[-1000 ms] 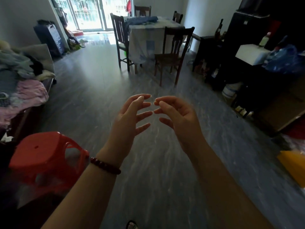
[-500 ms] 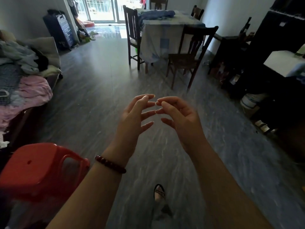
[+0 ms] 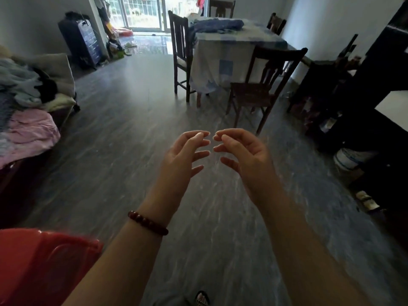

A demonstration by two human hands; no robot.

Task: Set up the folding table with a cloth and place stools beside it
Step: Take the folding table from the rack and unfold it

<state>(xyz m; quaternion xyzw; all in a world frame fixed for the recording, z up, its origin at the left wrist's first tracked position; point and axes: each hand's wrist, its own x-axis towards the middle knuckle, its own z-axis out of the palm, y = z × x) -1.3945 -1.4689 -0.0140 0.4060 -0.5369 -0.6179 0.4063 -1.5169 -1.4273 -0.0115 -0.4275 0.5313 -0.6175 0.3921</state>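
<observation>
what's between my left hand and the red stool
Nothing visible. The red stool sits low on the left, next to the left forearm and partly cut off by the frame edge. The left hand is empty, fingers loosely curled, with only bare floor below it.

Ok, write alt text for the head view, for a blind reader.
A person's left hand and right hand reach forward, empty, loosely curved fingertips nearly meeting above a grey floor. A red stool sits at lower left; ahead stand a cloth-covered table and dark wooden chairs, with piled clothes at left.
</observation>
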